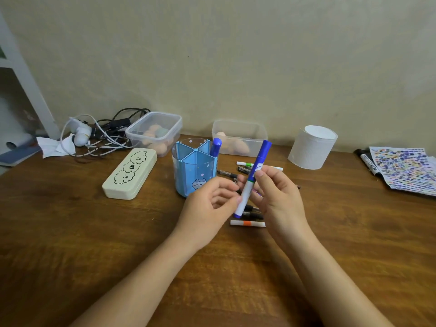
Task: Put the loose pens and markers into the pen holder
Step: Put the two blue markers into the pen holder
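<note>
A blue pen holder with divided compartments stands mid-table; one blue-capped marker stands in its right compartment. My right hand holds a blue-and-white marker tilted, cap up, just right of the holder. My left hand touches that marker's lower end with its fingertips. Loose on the table lie a white marker with an orange band, black pens under my hands, a green-banded marker and more dark pens behind.
A cream pencil case lies left of the holder. Two clear plastic boxes sit at the back, cables at back left. A white roll stands at right, with a black marker and a colour-spotted sheet beyond.
</note>
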